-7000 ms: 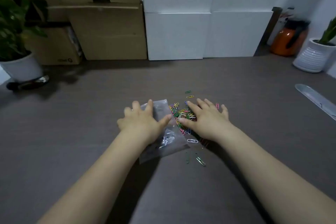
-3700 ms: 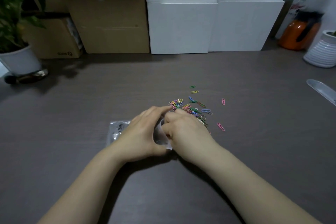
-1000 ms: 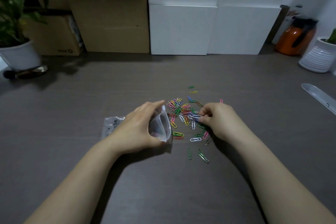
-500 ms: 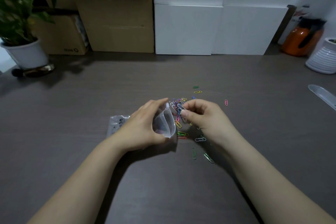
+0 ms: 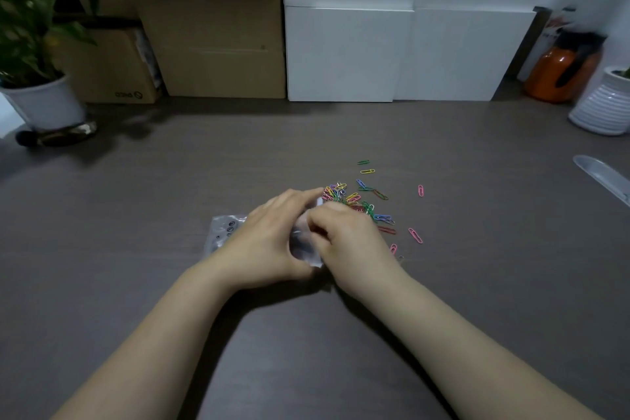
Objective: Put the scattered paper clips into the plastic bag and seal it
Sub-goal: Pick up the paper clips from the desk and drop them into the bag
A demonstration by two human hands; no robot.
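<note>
A clear plastic bag [image 5: 223, 232] lies on the dark table, its printed bottom end sticking out to the left. My left hand [image 5: 269, 239] grips the bag near its mouth and holds the mouth open toward the right. My right hand [image 5: 344, 242] has its fingertips pressed at the bag's mouth, pinched together; whatever they hold is hidden. A pile of coloured paper clips [image 5: 354, 199] lies just beyond my right hand. Several stray clips lie around it, such as a pink clip [image 5: 415, 235] and a yellow clip [image 5: 367, 171].
Cardboard boxes [image 5: 211, 44] and white boxes [image 5: 375, 51] line the table's far edge. A potted plant [image 5: 37, 78] stands at far left. An orange jug [image 5: 562, 72] and a white ribbed pot [image 5: 603, 106] stand at far right. A clear ruler [image 5: 603, 177] lies at right.
My right hand picked clips from the pile and moved left to the bag's mouth, where it now touches the bag. My left hand kept holding the bag open.
</note>
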